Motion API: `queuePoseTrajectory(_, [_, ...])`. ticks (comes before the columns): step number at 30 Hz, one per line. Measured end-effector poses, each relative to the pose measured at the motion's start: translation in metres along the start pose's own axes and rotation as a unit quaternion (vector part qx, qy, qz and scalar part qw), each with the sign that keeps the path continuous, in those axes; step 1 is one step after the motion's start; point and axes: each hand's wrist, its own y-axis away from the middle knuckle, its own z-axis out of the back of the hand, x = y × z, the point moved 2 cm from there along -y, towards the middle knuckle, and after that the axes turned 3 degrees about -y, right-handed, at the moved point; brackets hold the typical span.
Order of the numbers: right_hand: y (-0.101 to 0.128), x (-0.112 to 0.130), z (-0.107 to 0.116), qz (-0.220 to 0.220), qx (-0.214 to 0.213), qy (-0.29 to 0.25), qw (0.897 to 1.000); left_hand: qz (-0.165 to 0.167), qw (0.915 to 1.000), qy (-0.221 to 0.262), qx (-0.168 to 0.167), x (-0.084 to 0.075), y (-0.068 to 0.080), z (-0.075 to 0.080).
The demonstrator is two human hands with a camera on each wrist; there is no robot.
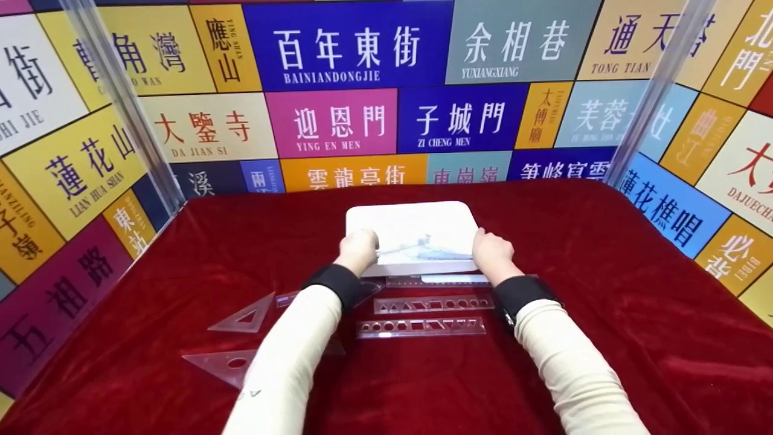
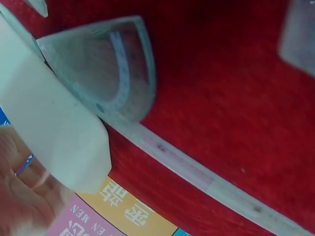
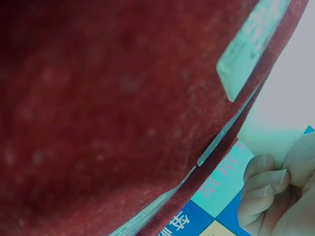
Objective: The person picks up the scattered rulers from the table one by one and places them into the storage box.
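White rounded board (image 1: 416, 232), smooth, gripped by left hand (image 1: 357, 251) and right hand (image 1: 492, 254) fingers.

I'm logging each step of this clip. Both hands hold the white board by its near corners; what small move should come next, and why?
Probably lower the white board flat onto the red cloth just beyond the rulers. The left hand and right hand grip its near corners, it looks raised at the wrists' views, and a clear ruler lies at its near edge.

Booth lined with colourful street-name panels

A deep red velvet tablecloth (image 1: 634, 302) covers the table; walls of yellow, blue, pink and grey sign panels (image 1: 338, 51) rise behind clear acrylic corner posts (image 1: 121, 103).
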Motion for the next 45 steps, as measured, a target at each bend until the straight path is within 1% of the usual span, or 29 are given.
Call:
queuePoseTrajectory(2, [0.000,0.001,0.000,0.001,0.000,-0.002,1.000,-0.012,0.9998,0.014,-0.004,0.006,0.002,0.005])
queuePoseTrajectory(5, [-0.001,0.002,-0.001,0.001,0.003,-0.005,1.000,-0.029,0.9978,0.051,-0.031,0.013,0.008,0.017])
queuePoseTrajectory(8, [-0.002,0.001,-0.002,-0.002,0.011,-0.006,1.000,-0.052,0.9936,0.081,-0.058,0.014,0.019,0.030])
queuePoseTrajectory(10, [-0.003,0.000,-0.003,-0.002,0.015,-0.006,1.000,-0.065,0.9926,0.082,-0.061,0.013,0.030,0.035])
queuePoseTrajectory(11, [-0.003,0.000,-0.003,-0.002,0.017,-0.005,1.000,-0.069,0.9934,0.069,-0.060,0.013,0.036,0.036])
queuePoseTrajectory(13, [-0.003,-0.001,-0.002,-0.003,0.015,-0.006,1.000,-0.069,0.9957,0.026,-0.055,0.012,0.046,0.036])
queuePoseTrajectory(15, [-0.003,-0.002,-0.001,-0.004,0.012,-0.007,1.000,-0.057,0.9970,-0.018,-0.050,0.013,0.054,0.033])
queuePoseTrajectory(17, [-0.002,-0.002,0.000,-0.005,0.009,-0.006,1.000,-0.041,0.9965,-0.051,-0.051,0.015,0.058,0.029])
queuePoseTrajectory(19, [-0.002,-0.002,0.000,-0.004,0.011,-0.003,1.000,-0.027,0.9961,-0.065,-0.053,0.018,0.062,0.024])
queuePoseTrajectory(21, [-0.002,-0.001,0.000,0.000,0.017,0.002,1.000,-0.016,0.9962,-0.074,-0.043,0.020,0.064,0.020])
queuePoseTrajectory(23, [-0.001,0.000,-0.001,0.002,0.020,0.007,1.000,-0.013,0.9963,-0.080,-0.030,0.022,0.064,0.017])
queuePoseTrajectory(26, [-0.001,0.001,0.000,0.003,0.018,0.005,1.000,0.004,0.9975,-0.070,-0.007,0.025,0.060,0.016])
queuePoseTrajectory(28, [-0.001,0.001,0.000,0.004,0.015,0.004,1.000,0.017,0.9981,-0.059,-0.003,0.026,0.056,0.018])
queuePoseTrajectory(30, [-0.001,0.000,0.000,0.005,0.011,0.006,1.000,0.031,0.9982,-0.050,-0.007,0.027,0.050,0.020])
queuePoseTrajectory(33, [-0.002,-0.003,0.001,0.001,0.010,0.009,1.000,0.036,0.9979,-0.053,-0.003,0.024,0.041,0.021])
queuePoseTrajectory(36, [-0.002,-0.003,0.000,0.001,0.011,0.011,1.000,0.044,0.9971,-0.060,0.017,0.020,0.035,0.019])
queuePoseTrajectory(40, [0.000,0.000,-0.002,0.009,0.001,0.014,1.000,0.067,0.9945,-0.065,0.046,0.015,0.029,0.018])
queuePoseTrajectory(45, [0.001,0.002,0.001,0.007,-0.009,0.022,1.000,0.093,0.9918,-0.064,0.061,0.009,0.019,0.022])
